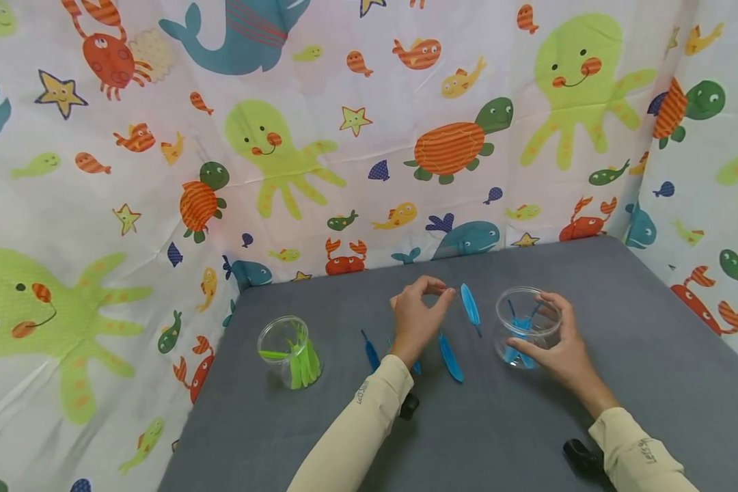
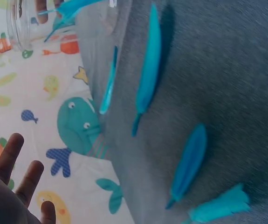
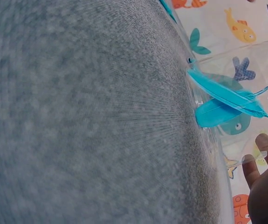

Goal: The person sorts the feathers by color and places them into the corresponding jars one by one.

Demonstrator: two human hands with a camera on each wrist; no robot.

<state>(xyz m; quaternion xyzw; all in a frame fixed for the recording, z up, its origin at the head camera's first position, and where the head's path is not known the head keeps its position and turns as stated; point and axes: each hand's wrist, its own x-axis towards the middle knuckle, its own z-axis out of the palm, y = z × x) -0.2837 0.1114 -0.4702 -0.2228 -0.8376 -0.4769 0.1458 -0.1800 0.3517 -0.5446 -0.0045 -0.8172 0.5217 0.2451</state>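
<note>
between right thumb (image 1: 527, 348) and fingers (image 1: 559, 301) stands a clear cup (image 1: 501, 336)

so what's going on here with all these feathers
A person is handling blue feathers and a clear cup at a grey table. The right hand holds the cup, which has two blue feathers in it. The left hand is over the table with no feather visible in it, near four loose feathers lying there. Off to the left, another cup holds green feathers.
</note>
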